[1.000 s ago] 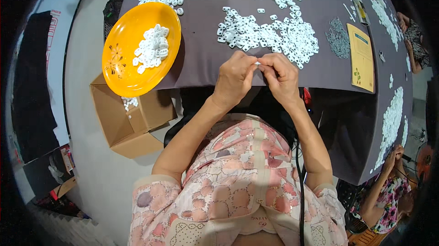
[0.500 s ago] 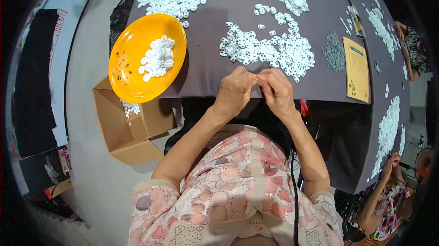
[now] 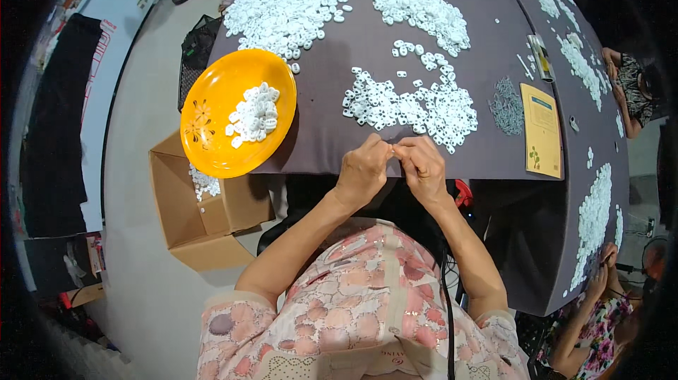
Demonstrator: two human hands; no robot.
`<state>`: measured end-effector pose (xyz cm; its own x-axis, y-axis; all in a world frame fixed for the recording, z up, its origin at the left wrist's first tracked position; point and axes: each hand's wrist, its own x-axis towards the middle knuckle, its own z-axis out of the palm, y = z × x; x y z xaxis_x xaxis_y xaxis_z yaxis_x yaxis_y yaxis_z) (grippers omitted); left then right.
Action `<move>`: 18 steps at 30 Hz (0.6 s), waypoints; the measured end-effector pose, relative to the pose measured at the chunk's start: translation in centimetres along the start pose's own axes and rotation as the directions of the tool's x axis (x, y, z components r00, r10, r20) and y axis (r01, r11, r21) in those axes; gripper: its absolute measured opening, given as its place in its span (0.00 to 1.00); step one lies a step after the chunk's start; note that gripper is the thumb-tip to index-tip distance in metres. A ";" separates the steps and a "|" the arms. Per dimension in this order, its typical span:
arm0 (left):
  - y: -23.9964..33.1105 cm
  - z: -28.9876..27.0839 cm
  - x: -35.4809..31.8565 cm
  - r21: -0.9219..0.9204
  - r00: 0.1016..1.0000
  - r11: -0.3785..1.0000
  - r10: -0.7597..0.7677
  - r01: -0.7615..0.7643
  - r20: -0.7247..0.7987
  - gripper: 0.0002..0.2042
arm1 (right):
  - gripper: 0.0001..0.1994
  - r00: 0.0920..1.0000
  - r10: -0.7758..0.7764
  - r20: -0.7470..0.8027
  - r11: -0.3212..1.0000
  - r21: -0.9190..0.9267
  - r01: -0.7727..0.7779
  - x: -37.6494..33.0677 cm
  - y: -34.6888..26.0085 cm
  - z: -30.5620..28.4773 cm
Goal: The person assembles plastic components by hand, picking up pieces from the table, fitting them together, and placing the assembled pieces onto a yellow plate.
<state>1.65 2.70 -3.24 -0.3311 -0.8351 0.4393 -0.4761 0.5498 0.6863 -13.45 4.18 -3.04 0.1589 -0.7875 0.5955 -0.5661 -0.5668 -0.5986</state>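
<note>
Hands meet at the near table edge, fingertips together: left hand (image 3: 364, 168) and right hand (image 3: 424, 168) both in a narrow pinch. Can't tell if a piece sits between them; fingers cover the spot. Closest stock: near pile of white pieces (image 3: 452, 108), on the grey table (image 3: 318, 133) just beyond the knuckles. Pieces are small, with dark holes or marks.

Handling, my read: light, stiff, likely hard plastic, smooth enough to slip. Unlikely to crush, easy to drop or flick away. Best hold is thumb and fingertip on opposite side edges, marked face clear.

Counts:
- White pieces: too many to count. Three main piles on this table section: near pile, far-left pile (image 3: 286, 9), far-right pile (image 3: 424, 16). Loose arc runs between near and far-right. More across the seam and at the top edge, partly cut off, no firm number.
- Orange plate (image 3: 201, 87): one, at left, overlapping the table edge in view, one heap of pieces (image 3: 254, 115) in it.
- Cardboard box (image 3: 212, 253): one, below the plate, some white bits (image 3: 203, 182) inside.
- Grey heap (image 3: 507, 108): one, right of near pile; single parts blur together.
- Yellow booklet (image 3: 542, 126): one, just right of grey heap.
- Co-workers at right: two, partly visible.
</note>
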 end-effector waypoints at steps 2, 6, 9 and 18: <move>-0.1 0.0 0.0 -0.007 1.000 1.000 0.005 -0.005 -0.009 0.02 | 0.06 1.000 -0.008 0.000 1.000 0.002 0.008 0.2 -0.2 -0.1; 0.1 0.1 -0.1 0.021 1.000 1.000 0.013 -0.013 -0.005 0.02 | 0.06 0.999 -0.033 -0.011 0.999 0.002 0.033 0.2 0.0 -0.1; 0.1 0.2 0.0 0.058 1.000 0.998 0.004 -0.005 0.021 0.03 | 0.10 0.998 -0.053 0.016 0.998 -0.040 0.054 0.1 0.1 -0.2; -1.2 -0.8 1.6 -0.480 0.885 0.744 -0.377 0.466 0.274 0.06 | 0.13 0.976 0.208 0.058 0.977 0.029 -0.210 0.3 -0.3 -0.2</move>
<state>2.33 0.69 -2.87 -0.3370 -0.9411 -0.0291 -0.1172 0.0112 0.9930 -13.45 4.15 -2.56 0.0846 -0.9010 0.4255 -0.5633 -0.3955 -0.7255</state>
